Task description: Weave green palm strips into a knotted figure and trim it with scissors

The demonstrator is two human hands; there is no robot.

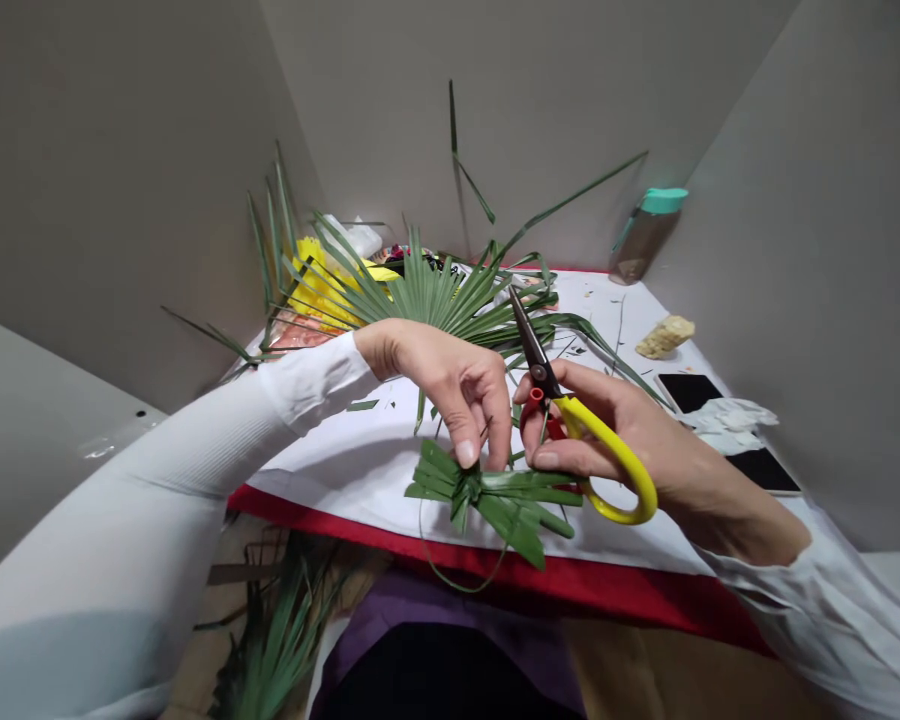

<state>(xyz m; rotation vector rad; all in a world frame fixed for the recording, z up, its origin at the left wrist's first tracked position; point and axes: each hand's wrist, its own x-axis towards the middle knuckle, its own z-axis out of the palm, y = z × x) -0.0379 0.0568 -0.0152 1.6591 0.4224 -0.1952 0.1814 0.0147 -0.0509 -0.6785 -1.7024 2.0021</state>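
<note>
My left hand (pixel 461 390) pinches a knotted piece of green palm leaf (pixel 506 490) between thumb and fingers, above the table's near edge. Flat cut strips fan out from its knot to both sides, and a thin strand loops below it. In my right hand (pixel 622 420) is a pair of scissors (pixel 541 374) with dark blades and yellow and red handles. The blades point up and away, clear of the leaf piece. My right thumb and fingertips are close to the piece's right end; whether they touch it I cannot tell.
A large fan palm leaf (pixel 439 295) spreads over the white tablecloth (pixel 337 465). Behind it lies a yellow bag (pixel 319 290). On the right stand a bottle (pixel 649 235) with a turquoise lid, a pale stone-like lump (pixel 664 337) and a phone (pixel 690 392). More leaves (pixel 285 630) lie below.
</note>
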